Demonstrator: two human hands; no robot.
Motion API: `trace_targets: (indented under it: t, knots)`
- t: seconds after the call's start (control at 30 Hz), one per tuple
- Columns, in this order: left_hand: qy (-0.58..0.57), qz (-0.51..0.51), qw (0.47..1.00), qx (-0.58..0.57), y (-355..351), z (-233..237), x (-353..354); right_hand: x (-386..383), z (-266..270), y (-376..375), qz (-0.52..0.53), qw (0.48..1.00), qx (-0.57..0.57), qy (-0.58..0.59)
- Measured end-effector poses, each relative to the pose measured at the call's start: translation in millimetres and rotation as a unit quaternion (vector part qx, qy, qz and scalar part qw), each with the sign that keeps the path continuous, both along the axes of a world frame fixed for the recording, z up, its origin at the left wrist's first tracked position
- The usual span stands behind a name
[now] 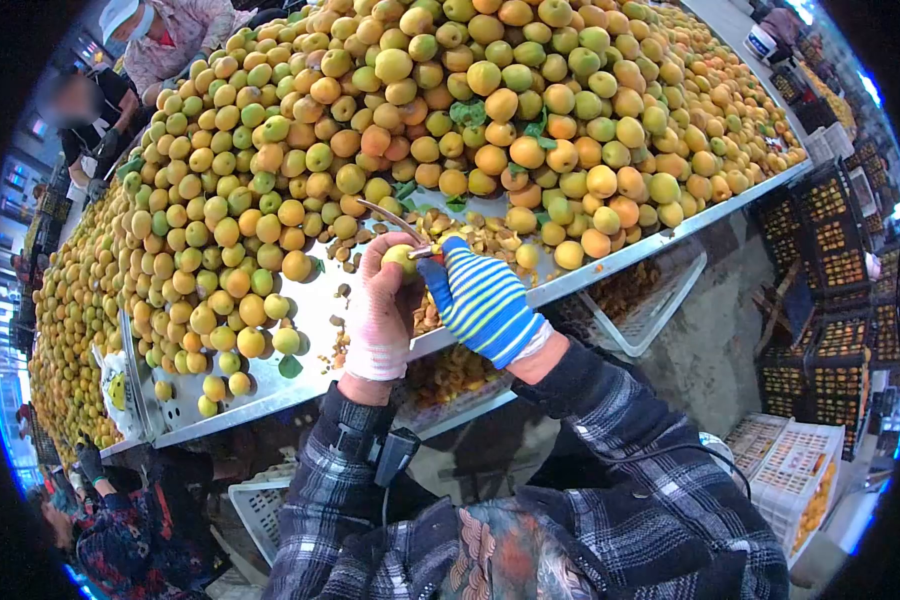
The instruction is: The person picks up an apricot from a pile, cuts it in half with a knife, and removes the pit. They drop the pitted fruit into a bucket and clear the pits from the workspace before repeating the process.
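Note:
My left hand [379, 305], in a pink-and-white striped glove, is closed around a yellow-green apricot [400, 261] near the table's front edge. Against that fruit, my right hand [480, 300], in a blue glove with pale stripes, grips a slim hand tool [394, 219]. A curved brown arm of the tool points up and left, and a short metal part sits right at the apricot; its exact kind is unclear. Just beyond the hands lie cut apricot pieces [475, 232] on the metal table [308, 318]. A large heap of whole apricots [390, 110] rises behind them.
Under the table edge stand white plastic crates [660, 310] with fruit scraps. Black crates of apricots [830, 330] are stacked at right, near white crates [785, 465]. Other people work along the left side, one person [175, 35] at the far top left. A plastic bag [118, 390] lies at left.

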State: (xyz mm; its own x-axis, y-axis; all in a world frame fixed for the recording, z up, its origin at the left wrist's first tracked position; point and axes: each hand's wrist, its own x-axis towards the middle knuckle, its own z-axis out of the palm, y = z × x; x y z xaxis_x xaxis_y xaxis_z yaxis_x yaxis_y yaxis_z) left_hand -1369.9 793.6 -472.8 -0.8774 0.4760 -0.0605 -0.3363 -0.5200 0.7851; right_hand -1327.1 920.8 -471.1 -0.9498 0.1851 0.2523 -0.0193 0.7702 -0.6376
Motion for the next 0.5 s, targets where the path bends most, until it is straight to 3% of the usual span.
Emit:
trace_targets:
  t: [0.17, 0.23, 0.3, 0.37, 0.4, 0.43, 0.47, 0.5]
  knots:
    - [0.009, 0.042, 0.997, -0.065, 0.6, -0.6, 1.4, -4.9, -4.4, -9.1, -0.014, 1.0, 0.007, -0.012]
    - [0.096, 0.048, 0.984, -0.145, -3.6, -2.1, -0.1, -4.4, -3.9, -10.6, -0.017, 0.999, 0.005, -0.028]
    - [0.113, 0.048, 0.979, -0.164, -3.2, -0.8, -0.4, -3.8, -7.1, -11.1, -0.019, 0.999, 0.005, -0.046]
    - [0.129, 0.052, 0.973, -0.182, -4.1, -1.8, -1.2, -7.8, -22.9, -11.3, 0.017, 0.968, -0.25, 0.006]
    - [0.11, 0.037, 0.981, -0.156, -5.1, -2.8, -2.6, -17.0, -21.2, -16.6, 0.012, 0.967, -0.19, 0.167]
    - [0.092, 0.022, 0.987, -0.128, -4.5, -3.5, -4.5, -14.9, -17.6, -13.9, 0.013, 0.967, -0.189, 0.168]
    - [0.094, 0.024, 0.987, -0.126, -1.4, -4.3, -6.8, -10.2, -11.7, -7.1, 0.034, 0.876, -0.476, -0.073]
    - [0.065, 0.039, 0.996, -0.045, 1.0, -5.4, -9.0, -6.3, 1.2, -1.7, 0.05, 0.652, -0.693, -0.303]
